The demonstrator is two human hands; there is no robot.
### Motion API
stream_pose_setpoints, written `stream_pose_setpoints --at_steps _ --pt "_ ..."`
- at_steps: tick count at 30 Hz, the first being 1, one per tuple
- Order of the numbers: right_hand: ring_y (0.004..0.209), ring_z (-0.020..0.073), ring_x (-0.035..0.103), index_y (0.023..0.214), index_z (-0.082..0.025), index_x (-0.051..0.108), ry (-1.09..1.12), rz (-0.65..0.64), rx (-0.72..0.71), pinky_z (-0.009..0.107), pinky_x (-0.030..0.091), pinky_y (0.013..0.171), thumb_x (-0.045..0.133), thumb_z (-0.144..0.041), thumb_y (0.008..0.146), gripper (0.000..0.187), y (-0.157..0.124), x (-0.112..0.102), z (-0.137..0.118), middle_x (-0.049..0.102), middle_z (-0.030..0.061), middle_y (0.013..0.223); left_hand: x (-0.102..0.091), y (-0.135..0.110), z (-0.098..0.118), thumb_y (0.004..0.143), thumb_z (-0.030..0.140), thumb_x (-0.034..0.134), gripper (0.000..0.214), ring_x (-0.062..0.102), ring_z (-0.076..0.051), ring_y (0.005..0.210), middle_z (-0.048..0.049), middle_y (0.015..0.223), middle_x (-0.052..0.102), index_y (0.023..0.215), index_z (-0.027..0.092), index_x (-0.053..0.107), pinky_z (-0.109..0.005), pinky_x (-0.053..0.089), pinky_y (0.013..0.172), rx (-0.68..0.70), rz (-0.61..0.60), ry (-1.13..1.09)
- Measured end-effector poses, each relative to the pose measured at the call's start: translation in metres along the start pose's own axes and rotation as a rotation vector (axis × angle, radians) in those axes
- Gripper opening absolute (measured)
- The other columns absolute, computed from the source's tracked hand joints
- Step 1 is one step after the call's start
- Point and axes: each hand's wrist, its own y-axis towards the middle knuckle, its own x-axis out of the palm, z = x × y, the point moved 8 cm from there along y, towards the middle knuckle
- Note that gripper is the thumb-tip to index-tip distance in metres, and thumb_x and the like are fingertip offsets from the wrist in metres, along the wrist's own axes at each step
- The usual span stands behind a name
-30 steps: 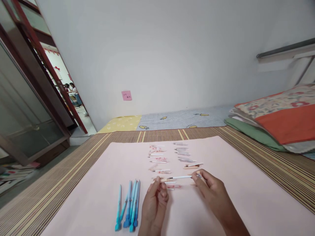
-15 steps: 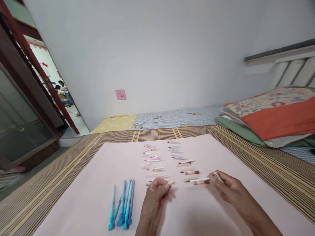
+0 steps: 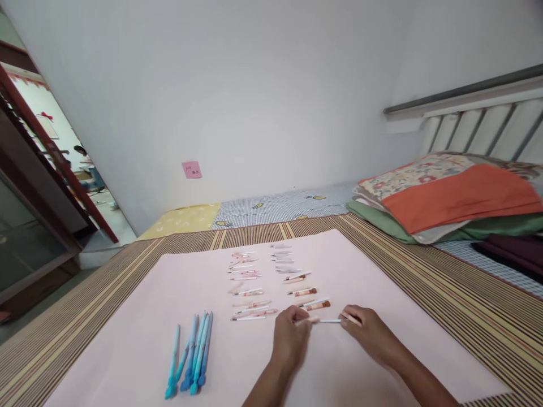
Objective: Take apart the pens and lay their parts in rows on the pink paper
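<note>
My left hand [image 3: 292, 333] is closed on a small beige pen part [image 3: 313, 320], pinched between thumb and fingers. Fingers closed too, my right hand [image 3: 367, 328] grips another beige pen part [image 3: 352, 319]. A thin white pen refill [image 3: 330, 321] spans the gap between the hands, level and just above the pink sheet. Its left end meets the left hand's part; whether it sits inside is too small to tell. The right end is hidden by my right fingers. Just beyond the hands lies a brown-ended pen part [image 3: 318, 305] beside a white refill.
Two columns of pen parts, pinkish ones [image 3: 250, 305] and greyish ones [image 3: 282, 261], lie on the pink sheet [image 3: 127, 339]. Several blue pens [image 3: 197, 350] are bunched at left. Folded bedding [image 3: 458, 198] is piled at right. Through the doorway a person [image 3: 82, 155] is visible.
My hands have come closer together, the left moving right and the right slightly left. The white refill now bridges them, and its dark tip no longer shows. The view has turned to the right.
</note>
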Motion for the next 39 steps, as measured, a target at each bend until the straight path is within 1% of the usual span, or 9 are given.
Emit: stream_pose_setpoints --at_steps 2,5,13,18,21,24,30,34,39 --pt "0.070 0.0157 0.052 0.070 -0.021 0.054 -0.109 -0.001 -0.056 0.026 0.037 0.063 0.053 -0.030 0.082 0.015 0.000 0.000 -0.002 0.053 -0.0016 0.076 0.006 0.000 -0.002 0.067 0.018 0.073 0.005 0.055 -0.021 0.072 -0.0018 0.071 0.063 0.070 0.021 0.069 -0.030 0.037 0.068 0.051 0.026 0.084" --pt "0.076 0.0168 0.056 0.072 -0.022 0.055 -0.230 -0.018 -0.111 0.027 0.040 0.068 0.048 -0.026 0.084 0.015 -0.001 -0.001 -0.008 0.056 0.0016 0.087 0.012 0.000 -0.001 0.070 0.013 0.069 0.009 0.055 -0.023 0.082 -0.0032 0.079 0.063 0.073 0.022 0.069 -0.033 0.036 0.075 0.134 0.050 0.195" --pt "0.072 0.0162 0.056 0.070 -0.022 0.051 -0.355 -0.063 -0.153 0.027 0.040 0.065 0.043 -0.026 0.090 0.021 -0.001 -0.001 -0.023 0.053 0.0015 0.085 0.032 0.004 0.010 0.073 0.008 0.059 0.018 0.054 -0.024 0.086 -0.0055 0.084 0.065 0.079 0.022 0.068 -0.035 0.035 0.075 0.296 -0.028 0.519" --pt "0.075 0.0165 0.057 0.078 -0.023 0.056 -0.350 -0.077 -0.157 0.028 0.041 0.068 0.046 -0.020 0.085 0.013 -0.001 0.001 -0.028 0.054 0.0015 0.089 0.037 0.000 0.011 0.075 0.012 0.062 0.018 0.054 -0.025 0.089 -0.0063 0.089 0.066 0.086 0.023 0.071 -0.037 0.036 0.077 0.318 -0.091 0.557" --pt "0.075 0.0162 0.057 0.080 -0.023 0.056 -0.327 -0.066 -0.172 0.027 0.040 0.067 0.044 -0.017 0.086 0.015 -0.004 -0.002 -0.031 0.055 0.0006 0.088 0.038 -0.004 0.011 0.072 0.011 0.066 0.025 0.053 -0.026 0.094 -0.0070 0.098 0.067 0.093 0.023 0.070 -0.037 0.035 0.078 0.342 -0.151 0.648" --pt "0.076 0.0167 0.056 0.077 -0.023 0.057 -0.325 -0.071 -0.224 0.028 0.039 0.066 0.044 -0.019 0.088 0.018 -0.007 -0.002 -0.038 0.057 0.0002 0.085 0.038 -0.006 0.010 0.075 0.008 0.061 0.024 0.053 -0.026 0.096 -0.0070 0.099 0.066 0.092 0.024 0.069 -0.038 0.034 0.078 0.374 -0.177 0.705" --pt "0.086 0.0200 0.057 0.082 -0.023 0.063 -0.407 -0.080 -0.264 0.030 0.040 0.073 0.050 -0.008 0.075 0.021 -0.009 0.005 -0.040 0.060 0.0024 0.092 0.036 -0.008 0.009 0.076 0.007 0.060 0.025 0.053 -0.027 0.097 -0.0074 0.101 0.066 0.093 0.023 0.069 -0.038 0.033 0.078 0.380 -0.177 0.721" --pt "0.082 0.0197 0.056 0.078 -0.023 0.061 -0.414 -0.019 -0.280 0.031 0.040 0.071 0.049 -0.012 0.082 0.016 -0.008 0.004 -0.034 0.059 0.0028 0.090 0.034 -0.009 0.013 0.078 0.004 0.054 0.026 0.053 -0.026 0.097 -0.0080 0.101 0.065 0.091 0.022 0.067 -0.037 0.034 0.079 0.407 -0.174 0.714" --pt "0.083 0.0205 0.057 0.074 -0.022 0.057 -0.402 -0.020 -0.292 0.032 0.040 0.072 0.049 -0.015 0.086 0.016 -0.005 0.012 -0.039 0.059 0.0029 0.087 0.033 -0.008 0.016 0.080 0.004 0.050 0.024 0.053 -0.025 0.093 -0.0079 0.096 0.065 0.086 0.021 0.066 -0.037 0.035 0.078 0.409 -0.166 0.712"
